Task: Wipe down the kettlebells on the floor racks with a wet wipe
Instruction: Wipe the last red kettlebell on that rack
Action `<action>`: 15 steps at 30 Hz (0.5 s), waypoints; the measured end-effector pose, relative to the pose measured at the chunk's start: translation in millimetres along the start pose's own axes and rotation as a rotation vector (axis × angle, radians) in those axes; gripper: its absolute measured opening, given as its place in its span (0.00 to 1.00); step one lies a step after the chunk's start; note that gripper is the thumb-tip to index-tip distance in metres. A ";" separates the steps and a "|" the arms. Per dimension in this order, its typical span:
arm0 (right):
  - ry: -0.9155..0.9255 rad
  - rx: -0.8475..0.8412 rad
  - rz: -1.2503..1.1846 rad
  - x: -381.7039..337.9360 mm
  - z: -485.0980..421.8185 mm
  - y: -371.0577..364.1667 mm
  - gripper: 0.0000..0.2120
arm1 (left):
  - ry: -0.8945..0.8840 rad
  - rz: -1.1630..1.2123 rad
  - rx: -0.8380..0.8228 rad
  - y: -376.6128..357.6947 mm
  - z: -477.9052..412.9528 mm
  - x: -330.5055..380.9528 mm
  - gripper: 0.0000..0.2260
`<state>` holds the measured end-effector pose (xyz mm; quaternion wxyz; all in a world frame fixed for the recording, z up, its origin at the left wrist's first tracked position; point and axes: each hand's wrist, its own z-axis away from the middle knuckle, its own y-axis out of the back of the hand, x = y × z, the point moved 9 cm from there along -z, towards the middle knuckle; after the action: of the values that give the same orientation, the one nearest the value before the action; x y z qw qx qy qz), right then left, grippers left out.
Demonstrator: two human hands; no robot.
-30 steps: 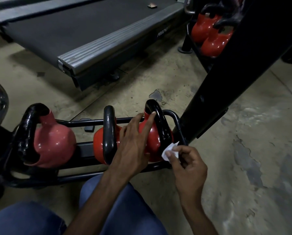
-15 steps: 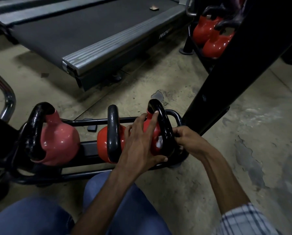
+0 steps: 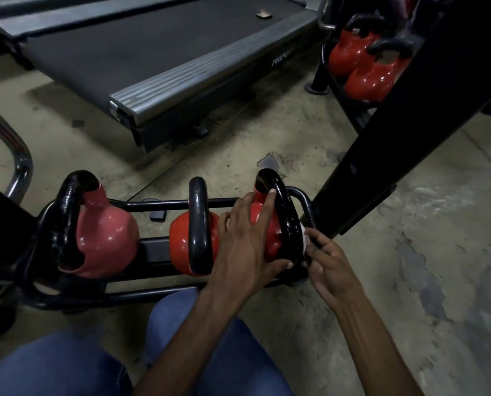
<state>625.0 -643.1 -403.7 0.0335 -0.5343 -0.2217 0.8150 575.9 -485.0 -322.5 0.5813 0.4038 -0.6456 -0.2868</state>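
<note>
Stained concrete floor (image 3: 267, 132), treadmill (image 3: 153, 52) behind | left grip (image 3: 247, 247) spread flat on end kettlebell (image 3: 271, 241) in rack (image 3: 167, 206) | right grip (image 3: 330, 267) pinching wipe (image 3: 304, 238) to its handle (image 3: 287, 218)

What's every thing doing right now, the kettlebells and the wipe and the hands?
Right kettlebell: on the floor rack, wipe against its handle.
Middle kettlebell: on the rack, handle up.
Left kettlebell: on the rack, handle leaning left.
Wet wipe: pinched against the right kettlebell's handle.
Left hand: fingers spread on the right kettlebell.
Right hand: pinches the wet wipe.
</note>
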 end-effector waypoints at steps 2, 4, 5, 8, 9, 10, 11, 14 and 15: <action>0.081 0.029 -0.030 -5.6 6.1 2.0 0.13 | -0.002 0.000 0.010 0.8 -0.8 0.6 0.56; 0.161 0.063 0.009 -16.7 7.4 1.5 0.18 | 0.002 -0.005 0.012 0.7 -1.7 0.2 0.56; 0.202 0.088 0.069 -24.5 7.8 -1.2 0.21 | 0.005 -0.005 0.011 0.6 -1.8 -0.5 0.57; 0.336 0.188 0.266 -51.8 2.8 -12.4 0.13 | 0.017 0.008 0.013 1.6 -1.2 -1.6 0.57; 0.359 0.200 0.309 -61.4 -3.3 -20.4 0.10 | 0.020 0.004 0.017 2.4 -1.1 -1.8 0.57; 0.376 0.198 0.362 -70.7 -13.1 -29.0 0.06 | 0.024 -0.005 0.019 3.1 -1.0 -1.1 0.56; 0.381 0.188 0.428 -79.6 -26.1 -38.5 0.03 | 0.029 -0.012 0.023 3.7 -1.0 -0.7 0.56; 0.298 0.140 0.599 -97.8 -82.3 -59.8 0.06 | 0.040 -0.019 0.027 4.8 0.4 0.8 0.55; 0.242 0.099 0.649 -101.2 -101.3 -68.0 0.08 | 0.041 -0.021 0.026 4.6 1.0 0.8 0.55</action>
<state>745.5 -578.4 -323.5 -0.1753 -0.6675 0.0051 0.7237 574.1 -483.4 -318.4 0.5862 0.4238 -0.6330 -0.2759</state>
